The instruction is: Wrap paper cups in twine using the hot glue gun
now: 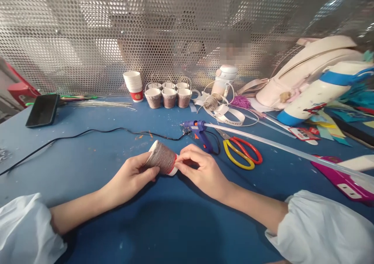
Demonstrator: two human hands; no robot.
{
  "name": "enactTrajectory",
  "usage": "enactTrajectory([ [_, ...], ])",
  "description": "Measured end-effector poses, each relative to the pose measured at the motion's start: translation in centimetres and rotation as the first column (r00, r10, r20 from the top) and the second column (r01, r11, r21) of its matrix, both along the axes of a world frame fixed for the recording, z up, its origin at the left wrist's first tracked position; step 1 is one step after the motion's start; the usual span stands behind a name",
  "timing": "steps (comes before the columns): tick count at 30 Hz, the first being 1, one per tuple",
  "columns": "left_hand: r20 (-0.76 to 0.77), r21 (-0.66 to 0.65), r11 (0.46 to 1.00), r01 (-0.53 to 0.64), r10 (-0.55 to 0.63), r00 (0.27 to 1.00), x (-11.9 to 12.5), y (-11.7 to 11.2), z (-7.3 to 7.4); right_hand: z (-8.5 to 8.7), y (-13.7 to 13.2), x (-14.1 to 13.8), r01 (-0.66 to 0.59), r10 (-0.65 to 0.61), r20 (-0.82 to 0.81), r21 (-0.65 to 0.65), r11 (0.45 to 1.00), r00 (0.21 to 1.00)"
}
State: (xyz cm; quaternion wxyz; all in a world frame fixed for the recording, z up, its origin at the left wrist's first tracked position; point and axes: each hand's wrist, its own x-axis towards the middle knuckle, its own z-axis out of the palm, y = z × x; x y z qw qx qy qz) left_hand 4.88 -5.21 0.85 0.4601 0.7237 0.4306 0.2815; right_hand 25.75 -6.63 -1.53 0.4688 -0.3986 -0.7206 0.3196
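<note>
A paper cup (163,157) wrapped in greyish-brown twine lies tilted in my left hand (133,174). The fingers and thumb of that hand are closed round its upper-left end. A red band and a white strip of the cup show bare at its lower-right end. There my right hand (203,168) touches the cup with thumb and fingertips pinched together; what lies between them is too small to make out. Just beyond my right hand is a purple glue gun (200,133) with a long clear glue stick (263,143). Scissors (241,151) with red and yellow handles lie beside it.
Several twine-wrapped cups with handles (168,97) stand at the back by a stack of paper cups (133,85). A black cord (87,131) crosses the blue table. A phone (43,110) lies left; bottles (324,90), a bag (280,79) and a ribbon (230,116) are right.
</note>
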Motion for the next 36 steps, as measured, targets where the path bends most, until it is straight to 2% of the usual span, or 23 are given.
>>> enactTrajectory([
  [5, -0.023, -0.035, 0.999, -0.018, 0.017, 1.000, 0.32, 0.02, 0.49, -0.06, 0.08, 0.21, 0.012, -0.017, 0.051, 0.099, 0.995, 0.999],
  [9, -0.035, -0.031, 0.998, -0.046, 0.045, 0.998, 0.28, 0.07, 0.34, -0.11, 0.01, 0.24, 0.002, -0.010, 0.055, 0.141, 0.990, 0.998],
  [16, -0.043, 0.000, 0.998, -0.058, 0.058, 0.997, 0.23, 0.10, -0.24, 0.28, -0.18, 0.09, 0.037, -0.045, 0.066, 0.116, 0.993, 0.997],
  [25, -0.047, 0.070, 0.997, -0.023, 0.026, 0.999, 0.48, -0.13, 0.45, 0.25, -0.08, 0.02, 0.089, -0.099, 0.099, 0.103, 0.991, 0.990],
  [36, -0.075, 0.160, 0.987, 0.025, -0.013, 0.997, -0.04, 0.08, 0.15, 0.67, -0.19, 0.04, 0.113, -0.122, 0.114, 0.076, 0.991, 0.986],
])
